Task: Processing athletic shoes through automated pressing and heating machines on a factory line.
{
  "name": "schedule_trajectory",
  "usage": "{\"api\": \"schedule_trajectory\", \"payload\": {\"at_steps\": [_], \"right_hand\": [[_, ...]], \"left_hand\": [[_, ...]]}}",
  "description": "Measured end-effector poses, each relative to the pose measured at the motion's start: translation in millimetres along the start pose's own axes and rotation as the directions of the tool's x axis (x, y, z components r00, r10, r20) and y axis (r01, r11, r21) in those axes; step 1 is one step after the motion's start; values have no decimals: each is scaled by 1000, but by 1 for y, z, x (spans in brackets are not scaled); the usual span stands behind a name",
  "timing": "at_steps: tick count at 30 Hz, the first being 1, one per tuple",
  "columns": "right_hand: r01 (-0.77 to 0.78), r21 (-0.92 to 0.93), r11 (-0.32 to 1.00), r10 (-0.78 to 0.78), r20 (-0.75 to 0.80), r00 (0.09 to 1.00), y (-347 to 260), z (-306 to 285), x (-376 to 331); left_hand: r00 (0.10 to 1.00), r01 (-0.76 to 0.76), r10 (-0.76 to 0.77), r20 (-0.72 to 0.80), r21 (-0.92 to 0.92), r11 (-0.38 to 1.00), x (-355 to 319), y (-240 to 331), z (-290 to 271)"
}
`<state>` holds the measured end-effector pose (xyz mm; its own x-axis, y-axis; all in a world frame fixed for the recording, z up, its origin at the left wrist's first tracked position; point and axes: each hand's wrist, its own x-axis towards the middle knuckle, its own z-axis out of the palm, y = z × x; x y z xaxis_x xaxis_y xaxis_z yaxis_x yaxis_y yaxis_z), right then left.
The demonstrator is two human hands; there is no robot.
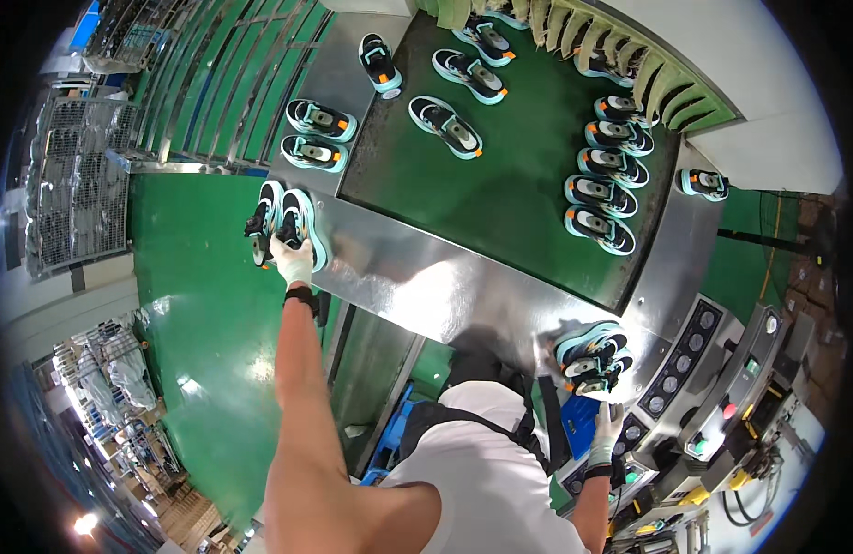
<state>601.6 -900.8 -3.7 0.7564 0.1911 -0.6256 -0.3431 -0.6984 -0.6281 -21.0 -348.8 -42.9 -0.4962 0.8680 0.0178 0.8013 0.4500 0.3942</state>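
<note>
Sneakers point(302, 217), black with pale-blue soles, stand as a pair on the near left corner of the metal frame point(426, 277), directly at the grip: the left hand point(294, 260), in a pale glove, appears closed on the heel end of the right-hand shoe (whether its mate is also held is hidden). The right hand point(606, 432), well to the right of that grip, looks open, its fingers extended toward two stacked sneakers point(588, 340); contact with them cannot be made out. The step in hand is judged to be the handling of the left pair at the frame's edge; the next move would seem to call for a steady heel hold, with both shoes kept together and clear of the drop. Counts, outward from the grip: just beyond it lie two parallel sneakers point(320, 120), and past these one single sneaker point(378, 65). Ahead and to the right, the green belt point(500, 212) carries three loose sneakers point(445, 126) and a fourth, partly visible at the upper margin. Farther right is a row of five sneakers point(600, 196), with a sixth partly covered by the flaps of one curtain point(653, 78). Farthest right of the grip, one lone sneaker point(703, 183) rests on the frame (eighteen shoes visible in all, the partly covered ones included).
</note>
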Motion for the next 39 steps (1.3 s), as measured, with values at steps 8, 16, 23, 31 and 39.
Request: {"api": "schedule_trajectory", "payload": {"at_steps": [8,16,23,31,39], "right_hand": [[-32,-11,999,32,9,999,29,-15,15],[-68,71,995,67,14,998,-10,22,-23],[-86,64,994,90,-69,994,-6,6,-44],[-70,179,981,89,-97,991,5,29,-47],[63,306,950,-57,-29,998,-89,113,-40]], "left_hand": [[987,64,-43,155,-131,989,-40,32,-8],[975,45,-13,222,-143,989,-22,7,-8],[992,-113,108,66,81,990,-27,40,-3],[684,-722,721,112,-40,691,-28,154,18],[461,-790,852,248,-322,521,-89,295,52]]}}
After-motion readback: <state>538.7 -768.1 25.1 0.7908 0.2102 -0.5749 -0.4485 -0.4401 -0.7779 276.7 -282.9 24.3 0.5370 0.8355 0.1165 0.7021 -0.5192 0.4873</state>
